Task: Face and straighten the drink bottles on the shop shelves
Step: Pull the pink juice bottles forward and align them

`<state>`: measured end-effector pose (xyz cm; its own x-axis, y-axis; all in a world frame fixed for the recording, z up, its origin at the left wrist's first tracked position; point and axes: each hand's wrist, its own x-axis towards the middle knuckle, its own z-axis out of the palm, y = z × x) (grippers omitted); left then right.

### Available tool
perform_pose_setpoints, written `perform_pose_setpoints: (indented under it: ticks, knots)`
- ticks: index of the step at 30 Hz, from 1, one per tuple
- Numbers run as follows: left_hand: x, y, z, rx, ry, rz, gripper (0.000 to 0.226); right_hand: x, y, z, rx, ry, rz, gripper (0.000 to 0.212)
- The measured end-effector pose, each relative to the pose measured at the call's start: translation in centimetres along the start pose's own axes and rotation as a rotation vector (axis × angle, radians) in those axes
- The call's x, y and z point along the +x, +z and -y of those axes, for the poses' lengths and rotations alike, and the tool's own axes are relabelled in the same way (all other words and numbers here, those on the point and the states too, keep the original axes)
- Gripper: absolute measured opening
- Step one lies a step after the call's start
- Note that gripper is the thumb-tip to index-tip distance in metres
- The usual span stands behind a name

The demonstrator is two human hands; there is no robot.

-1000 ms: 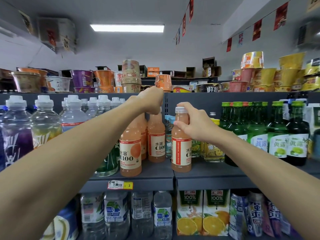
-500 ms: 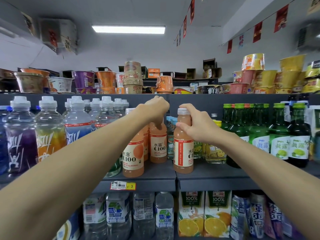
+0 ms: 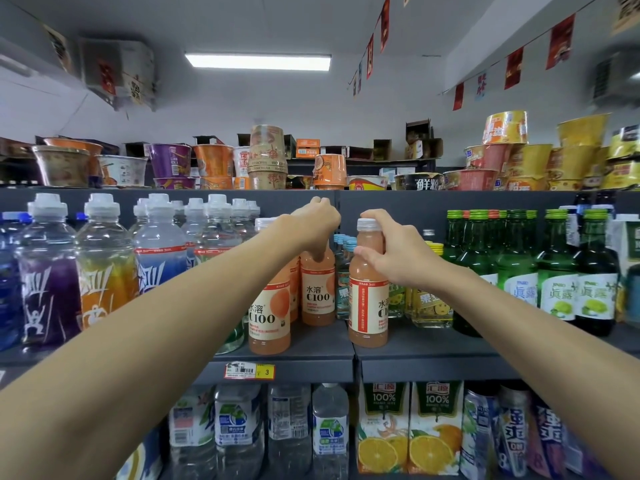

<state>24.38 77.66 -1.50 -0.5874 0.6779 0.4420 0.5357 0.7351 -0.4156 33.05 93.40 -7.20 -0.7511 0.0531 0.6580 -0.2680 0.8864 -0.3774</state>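
Hands (image 3: 394,251) higher on peach-juice bottles (image 3: 367,299)

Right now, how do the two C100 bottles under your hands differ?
The bottle under the left hand faces front, its C100 label fully readable; the bottle in the right hand is turned, showing a red side strip and half the name. The left one stands further back, the right one nearer the shelf edge. Both are upright with the same peach drink.

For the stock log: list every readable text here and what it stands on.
"水溶 C100": orange drink bottle under the left hand.
"100%": juice cartons.
"3": yellow price tag on the shelf edge.
"真露": green bottles.
Noodle cups, water labels, red label text on the bottle in the right hand: too blurred.
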Motion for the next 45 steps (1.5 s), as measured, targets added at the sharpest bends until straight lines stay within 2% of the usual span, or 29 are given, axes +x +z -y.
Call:
perform_pose_setpoints:
  ticks: [13, 16, 18, 24, 26, 31, 34, 39, 41, 45]
  knots:
    - [-0.4, 0.0, -0.5, 0.09, 0.027, 0.01, 0.051, -0.4, -0.2, 0.5, 0.0, -0.006, -0.011, 0.06]
    - [-0.5, -0.1, -0.3, 0.043, 0.028, 0.001, 0.047, 0.0, -0.4, 0.8, 0.021, -0.017, -0.02, 0.06]
    - [-0.7, -0.8, 0.3, -0.066, 0.021, -0.078, 0.042, 0.3, -0.4, 1.2, 0.028, -0.037, -0.017, 0.06]
    - [-5.7, -3.0, 2.9, -0.556, -0.021, -0.516, 0.025, 0.4, 1.6, 2.9, 0.08, -0.034, -0.041, 0.056]
    - [-7.7, -2.5, 3.8, -0.557, -0.019, -0.553, 0.024, 0.1, 2.3, 3.5, 0.093, -0.017, -0.078, 0.056]
    - [-10.1, -0.1, 4.5, -0.477, 0.0, -0.446, 0.038, -0.7, 3.5, 4.7, 0.156, 0.001, -0.112, 0.058]
    - [-10.5, 1.2, 3.9, -0.405, 0.039, -0.408, 0.04, -1.4, 3.6, 4.8, 0.151, 0.003, -0.05, 0.069]
    - [-11.2, 2.9, 3.4, -0.365, 0.033, -0.492, 0.047, -2.4, 3.3, 4.4, 0.342, 0.073, 0.191, 0.115]
    - [-11.5, 3.3, 3.2, -0.371, 0.031, -0.521, 0.047, -2.5, 3.3, 4.2, 0.326, 0.068, 0.204, 0.12]
    - [-11.6, 3.4, 2.8, -0.368, 0.027, -0.548, 0.052, -2.8, 3.8, 4.1, 0.313, 0.056, 0.172, 0.117]
